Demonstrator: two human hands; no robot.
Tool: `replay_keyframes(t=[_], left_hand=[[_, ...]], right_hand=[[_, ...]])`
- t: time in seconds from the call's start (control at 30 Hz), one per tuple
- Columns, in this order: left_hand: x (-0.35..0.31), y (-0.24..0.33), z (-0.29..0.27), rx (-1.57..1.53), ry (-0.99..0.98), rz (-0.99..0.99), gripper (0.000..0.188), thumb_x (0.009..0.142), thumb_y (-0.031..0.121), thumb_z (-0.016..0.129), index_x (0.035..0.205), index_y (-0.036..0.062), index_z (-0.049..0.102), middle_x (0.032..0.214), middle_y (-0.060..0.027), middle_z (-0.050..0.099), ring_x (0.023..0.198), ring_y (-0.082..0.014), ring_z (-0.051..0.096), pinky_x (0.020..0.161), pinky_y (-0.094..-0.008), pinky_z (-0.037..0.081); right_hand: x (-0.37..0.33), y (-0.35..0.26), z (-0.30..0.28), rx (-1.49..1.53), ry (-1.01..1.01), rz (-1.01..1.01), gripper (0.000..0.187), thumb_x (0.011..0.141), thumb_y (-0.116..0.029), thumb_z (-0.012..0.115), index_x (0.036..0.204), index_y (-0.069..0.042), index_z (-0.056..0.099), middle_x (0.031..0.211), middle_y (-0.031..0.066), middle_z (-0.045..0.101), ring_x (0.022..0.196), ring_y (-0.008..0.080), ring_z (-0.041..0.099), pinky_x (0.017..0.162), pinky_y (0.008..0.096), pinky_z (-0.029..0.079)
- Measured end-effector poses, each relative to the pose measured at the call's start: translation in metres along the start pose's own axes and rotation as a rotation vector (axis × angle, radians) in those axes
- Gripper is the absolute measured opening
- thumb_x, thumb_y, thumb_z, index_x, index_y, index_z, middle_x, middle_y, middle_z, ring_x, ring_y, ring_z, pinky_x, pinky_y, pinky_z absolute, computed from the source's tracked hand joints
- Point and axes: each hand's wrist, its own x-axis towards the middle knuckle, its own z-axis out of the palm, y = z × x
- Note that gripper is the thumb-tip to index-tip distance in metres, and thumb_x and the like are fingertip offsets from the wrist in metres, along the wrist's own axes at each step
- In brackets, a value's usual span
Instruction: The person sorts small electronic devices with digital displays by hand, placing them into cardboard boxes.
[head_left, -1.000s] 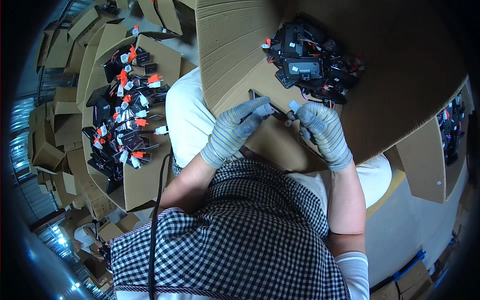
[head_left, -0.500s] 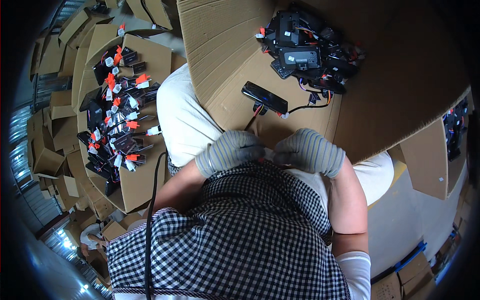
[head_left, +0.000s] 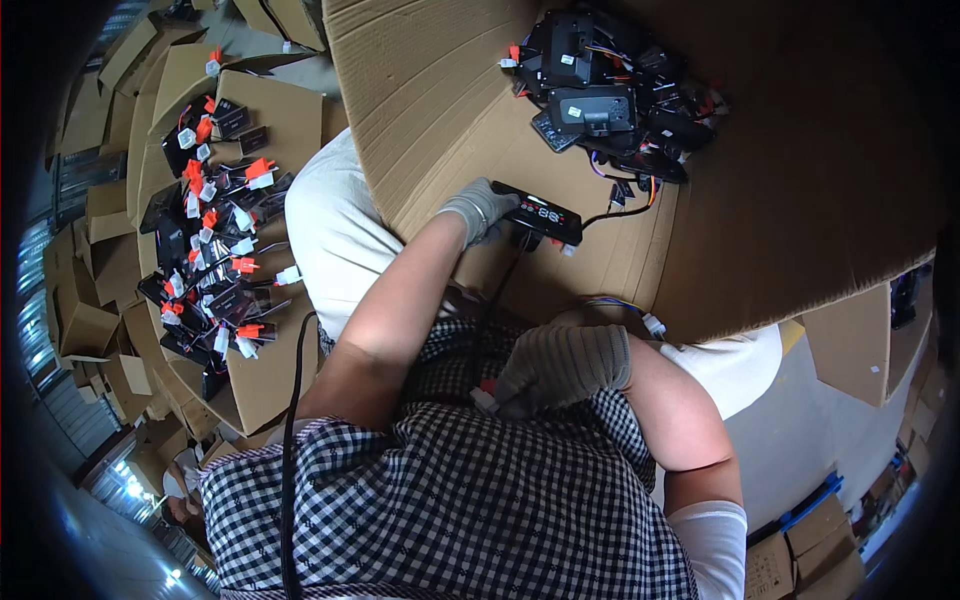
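A small black display module (head_left: 551, 219) with lit red and white segments is tilted up inside the large cardboard box. My left hand (head_left: 480, 208), in a striped knit glove, is closed on its left end. From beneath the module a dark cable runs down toward my lap. My right hand (head_left: 568, 366), gloved too, is closed in front of my checked apron around a white and red plug connector (head_left: 485, 394); the fingertips are partly hidden. Just beyond that hand, a white connector (head_left: 653, 325) on thin coloured wires lies at the box's near edge.
Several black modules with wires are heaped (head_left: 597, 107) at the box's far side. On the left, an open carton (head_left: 285, 350) holds many units with white and orange connectors. A black cord (head_left: 291, 470) hangs down my left side. Another carton (head_left: 850, 335) stands at right.
My left hand has left my right hand and reached forward to grip the module, whose display has lit up. My right hand has drawn back toward my apron with the plug connector.
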Motion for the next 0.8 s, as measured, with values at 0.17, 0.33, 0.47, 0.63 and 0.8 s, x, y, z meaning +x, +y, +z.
replay_keyframes(t=[0.17, 0.33, 0.47, 0.63, 0.8], left_hand=[[0.002, -0.023, -0.003, -0.459, -0.249, 0.266, 0.024, 0.090, 0.015, 0.059, 0.111, 0.0026, 0.056, 0.084, -0.0065, 0.065, 0.073, -0.0178, 0.063, 0.061, -0.0278, 0.052], [-0.072, -0.025, -0.040, -0.564, -0.319, 0.603, 0.044, 0.087, 0.027, 0.065, 0.121, 0.0024, 0.051, 0.098, -0.0034, 0.063, 0.084, -0.0100, 0.060, 0.072, -0.0232, 0.052], [-0.147, -0.032, -0.095, -0.714, -0.107, 0.806, 0.046, 0.087, 0.027, 0.063, 0.123, 0.0024, 0.049, 0.105, -0.0067, 0.062, 0.092, -0.0143, 0.062, 0.078, -0.0277, 0.054], [-0.180, -0.055, -0.189, -1.564, 0.262, 1.019, 0.035, 0.083, 0.016, 0.064, 0.113, 0.0016, 0.053, 0.109, -0.0156, 0.059, 0.100, -0.0328, 0.060, 0.091, -0.0492, 0.050], [-0.184, -0.053, -0.200, -1.710, 0.278, 1.204, 0.042, 0.087, 0.022, 0.060, 0.115, -0.0082, 0.050, 0.113, -0.0196, 0.060, 0.111, -0.0299, 0.056, 0.100, -0.0434, 0.044]], right_hand=[[0.002, -0.010, -0.014, -0.023, -0.065, 0.005, 0.029, 0.088, -0.033, 0.059, 0.092, -0.006, 0.068, 0.083, 0.0114, 0.068, 0.074, 0.0210, 0.062, 0.071, 0.0340, 0.048], [-0.001, 0.000, -0.010, -0.102, -0.011, -0.049, 0.028, 0.088, -0.031, 0.060, 0.090, -0.004, 0.067, 0.083, 0.0127, 0.067, 0.074, 0.0223, 0.063, 0.069, 0.0339, 0.048], [-0.008, -0.013, -0.011, -0.231, 0.185, -0.055, 0.020, 0.088, -0.022, 0.060, 0.085, -0.003, 0.066, 0.075, 0.0112, 0.065, 0.067, 0.0203, 0.061, 0.064, 0.0318, 0.048], [-0.015, 0.010, 0.009, -0.237, 0.714, -0.009, 0.017, 0.089, -0.015, 0.057, 0.083, -0.002, 0.065, 0.072, 0.0095, 0.063, 0.065, 0.0141, 0.058, 0.061, 0.0274, 0.047], [-0.009, -0.001, 0.004, -0.109, 0.856, -0.047, 0.030, 0.092, -0.029, 0.056, 0.073, -0.006, 0.061, 0.065, 0.0166, 0.057, 0.057, 0.0295, 0.056, 0.058, 0.0366, 0.046]])
